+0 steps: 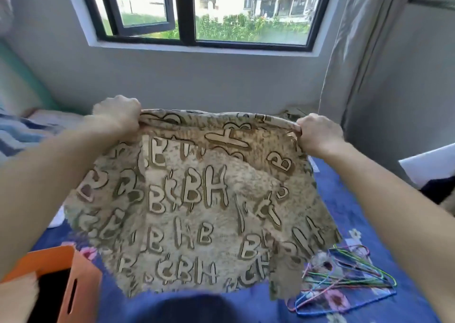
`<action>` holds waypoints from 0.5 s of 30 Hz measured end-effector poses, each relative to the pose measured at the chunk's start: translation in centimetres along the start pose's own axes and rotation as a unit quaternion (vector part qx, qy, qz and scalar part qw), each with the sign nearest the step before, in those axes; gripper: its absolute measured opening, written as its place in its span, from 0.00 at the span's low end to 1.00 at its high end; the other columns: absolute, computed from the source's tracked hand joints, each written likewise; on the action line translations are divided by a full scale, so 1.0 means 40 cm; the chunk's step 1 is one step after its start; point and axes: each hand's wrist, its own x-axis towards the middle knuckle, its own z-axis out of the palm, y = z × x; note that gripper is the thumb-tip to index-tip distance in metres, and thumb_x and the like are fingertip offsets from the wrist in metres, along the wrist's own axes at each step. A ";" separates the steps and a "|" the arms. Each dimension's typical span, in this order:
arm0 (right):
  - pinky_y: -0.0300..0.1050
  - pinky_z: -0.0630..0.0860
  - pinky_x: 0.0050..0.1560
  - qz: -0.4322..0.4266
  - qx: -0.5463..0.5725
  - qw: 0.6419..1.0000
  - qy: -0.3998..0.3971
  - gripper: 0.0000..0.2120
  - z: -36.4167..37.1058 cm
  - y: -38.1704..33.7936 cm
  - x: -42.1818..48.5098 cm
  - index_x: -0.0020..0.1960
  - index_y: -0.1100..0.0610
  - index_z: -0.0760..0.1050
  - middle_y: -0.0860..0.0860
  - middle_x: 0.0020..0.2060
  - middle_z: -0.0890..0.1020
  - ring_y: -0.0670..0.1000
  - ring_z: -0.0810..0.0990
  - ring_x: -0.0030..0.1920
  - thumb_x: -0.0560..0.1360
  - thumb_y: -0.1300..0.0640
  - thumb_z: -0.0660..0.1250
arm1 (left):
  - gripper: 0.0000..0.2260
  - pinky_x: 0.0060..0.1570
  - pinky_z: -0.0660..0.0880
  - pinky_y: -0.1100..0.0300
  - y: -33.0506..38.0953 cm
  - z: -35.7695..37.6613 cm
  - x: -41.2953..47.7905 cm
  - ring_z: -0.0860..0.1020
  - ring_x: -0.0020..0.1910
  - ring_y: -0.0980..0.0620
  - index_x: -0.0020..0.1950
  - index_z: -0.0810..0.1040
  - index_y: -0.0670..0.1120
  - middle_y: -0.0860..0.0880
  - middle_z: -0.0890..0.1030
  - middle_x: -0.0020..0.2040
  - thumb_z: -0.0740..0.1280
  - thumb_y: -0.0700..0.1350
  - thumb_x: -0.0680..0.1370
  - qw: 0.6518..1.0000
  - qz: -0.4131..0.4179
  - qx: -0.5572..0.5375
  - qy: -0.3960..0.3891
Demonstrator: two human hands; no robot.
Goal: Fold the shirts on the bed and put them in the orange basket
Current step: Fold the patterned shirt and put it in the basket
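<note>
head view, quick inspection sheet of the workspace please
surface: bed with a blue floral sheet
job's things: tan lettered shirt held spread above the bed; orange basket at lower left, something dark inside
clutter: wire hangers in mixed colours heaped on the sheet at right; striped cloth at far left
grippers: left hand and right hand each grip a top corner of the shirt
cables: nothing seen
surroundings: window ahead, one pane open; grey curtain at right

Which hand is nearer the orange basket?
The left hand, gripping the shirt on the side of the orange basket; the right hand grips the opposite corner.
</note>
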 end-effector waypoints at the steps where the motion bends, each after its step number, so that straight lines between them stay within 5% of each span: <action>1: 0.49 0.71 0.50 0.010 -0.008 1.000 0.017 0.09 0.019 -0.011 0.023 0.53 0.56 0.76 0.60 0.55 0.77 0.61 0.76 0.58 0.78 0.56 0.58 | 0.11 0.49 0.74 0.50 0.008 0.012 0.018 0.76 0.55 0.39 0.56 0.77 0.42 0.41 0.77 0.53 0.65 0.46 0.78 0.999 -0.031 0.041 0.011; 4: 0.51 0.74 0.49 0.055 0.197 0.979 0.003 0.06 0.057 -0.039 0.103 0.45 0.53 0.75 0.60 0.49 0.82 0.61 0.80 0.51 0.75 0.58 0.60 | 0.20 0.55 0.73 0.46 0.019 0.034 0.065 0.74 0.61 0.36 0.61 0.76 0.38 0.37 0.75 0.60 0.59 0.53 0.81 0.992 -0.114 0.046 0.007; 8: 0.58 0.79 0.47 0.106 0.450 0.884 0.074 0.10 0.046 -0.066 0.164 0.38 0.49 0.77 0.55 0.40 0.82 0.60 0.81 0.45 0.69 0.60 0.58 | 0.07 0.48 0.76 0.49 0.004 0.011 0.117 0.78 0.47 0.39 0.48 0.77 0.34 0.36 0.79 0.48 0.68 0.38 0.75 0.985 -0.153 -0.080 -0.005; 10: 0.50 0.72 0.39 0.071 0.428 0.888 0.152 0.06 0.015 -0.085 0.143 0.42 0.54 0.77 0.57 0.38 0.79 0.56 0.77 0.40 0.73 0.59 0.61 | 0.13 0.45 0.75 0.47 -0.029 0.014 0.141 0.78 0.45 0.37 0.50 0.77 0.32 0.34 0.79 0.46 0.74 0.39 0.70 0.963 -0.155 -0.219 0.014; 12: 0.44 0.59 0.35 0.039 0.383 0.896 0.223 0.07 0.005 -0.075 0.120 0.45 0.59 0.77 0.57 0.40 0.74 0.55 0.71 0.39 0.76 0.57 0.62 | 0.16 0.43 0.76 0.42 -0.056 0.028 0.148 0.79 0.46 0.33 0.47 0.77 0.35 0.31 0.79 0.46 0.71 0.47 0.71 0.926 -0.142 -0.330 0.114; 15: 0.39 0.59 0.37 -0.004 0.368 0.891 0.266 0.07 0.020 -0.049 0.077 0.46 0.62 0.77 0.56 0.42 0.71 0.54 0.70 0.41 0.76 0.59 0.63 | 0.15 0.33 0.67 0.49 -0.055 0.063 0.088 0.73 0.35 0.41 0.40 0.73 0.37 0.34 0.76 0.37 0.66 0.50 0.75 0.898 -0.095 -0.344 0.256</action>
